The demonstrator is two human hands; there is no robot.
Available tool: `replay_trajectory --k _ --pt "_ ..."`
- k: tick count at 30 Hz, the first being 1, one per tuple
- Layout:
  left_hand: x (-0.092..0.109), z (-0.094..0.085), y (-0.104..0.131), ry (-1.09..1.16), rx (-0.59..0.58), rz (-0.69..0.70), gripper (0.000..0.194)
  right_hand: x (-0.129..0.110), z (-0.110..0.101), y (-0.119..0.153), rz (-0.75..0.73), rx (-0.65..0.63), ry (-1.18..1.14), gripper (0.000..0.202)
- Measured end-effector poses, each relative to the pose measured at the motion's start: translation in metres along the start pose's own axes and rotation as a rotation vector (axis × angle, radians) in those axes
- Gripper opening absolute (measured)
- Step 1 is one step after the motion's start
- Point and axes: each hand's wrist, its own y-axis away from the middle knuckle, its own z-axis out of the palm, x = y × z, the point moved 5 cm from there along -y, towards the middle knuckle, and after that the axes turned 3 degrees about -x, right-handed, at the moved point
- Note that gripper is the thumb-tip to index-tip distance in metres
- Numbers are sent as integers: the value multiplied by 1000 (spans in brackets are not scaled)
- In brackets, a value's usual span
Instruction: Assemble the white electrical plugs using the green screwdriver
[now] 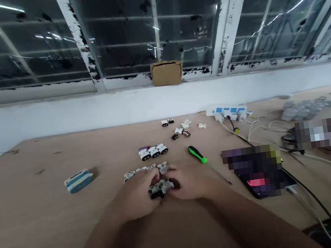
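Both my hands meet at the middle of the table around a small grey and black plastic part [161, 187], whose exact kind I cannot make out. My left hand [136, 193] grips it from the left, fingers closed. From the right, my right hand [184, 182] closes on the same part. Just beyond my fingers lies a row of white plastic pieces [139, 171], partly covered by my left hand. Farther back stand several white and black plug-like parts [154, 152] side by side. A green and black screwdriver [202, 157] lies right of my right hand.
A blue and white box-shaped object [78, 180] sits at left. Small loose white and black pieces [181, 130] lie toward the wall. A power strip [228, 112] with cables stands at the back right, near a blurred-out phone [255, 191] and clear bagged items [305, 109].
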Motion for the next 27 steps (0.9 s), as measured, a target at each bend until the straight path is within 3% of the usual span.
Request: replay_trajectory --k 19,23,27 --pt "-6 3 1 129 28 74 18 -10 -15 3 47 -36 12 26" --pt "-17 -6 -9 158 116 -34 15 -7 -22 4 56 26 -22 19" --pt "-41 -28 -40 -82 178 -152 16 7 -20 0 88 134 -52 7"
